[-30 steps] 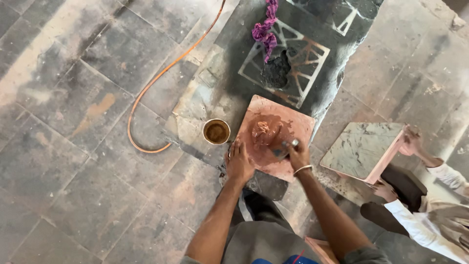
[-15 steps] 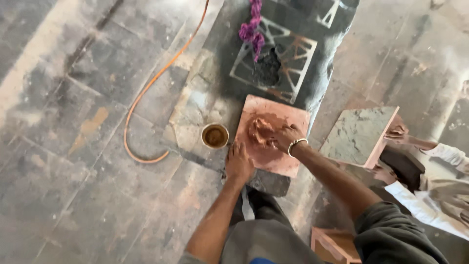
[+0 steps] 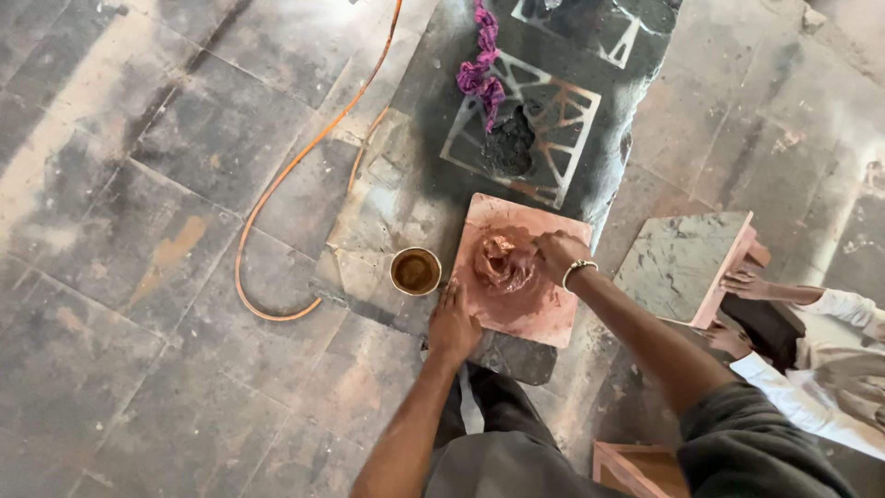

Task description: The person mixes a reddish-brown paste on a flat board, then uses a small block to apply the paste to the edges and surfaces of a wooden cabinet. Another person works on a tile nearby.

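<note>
Grey stone floor (image 3: 138, 138), stained and dusty, carries everything; on it lies a square reddish slab (image 3: 544, 314), and the right hand (image 3: 556, 253) presses with curled fingers into the lump of wet reddish clay (image 3: 502, 263) heaped on the slab's middle, a bracelet (image 3: 579, 268) at its wrist; the left hand (image 3: 454, 323) lies flat and open on the slab's near-left edge, gripping nothing; just beside that hand stands a small round cup (image 3: 416, 271) of brown liquid; farther off an orange hose (image 3: 277, 198) loops over the floor, a purple cloth (image 3: 479, 65) lies on a dark patterned mat (image 3: 553, 120), and another person's hand (image 3: 747, 286) touches a grey-topped slab (image 3: 678, 263) at the right.
</note>
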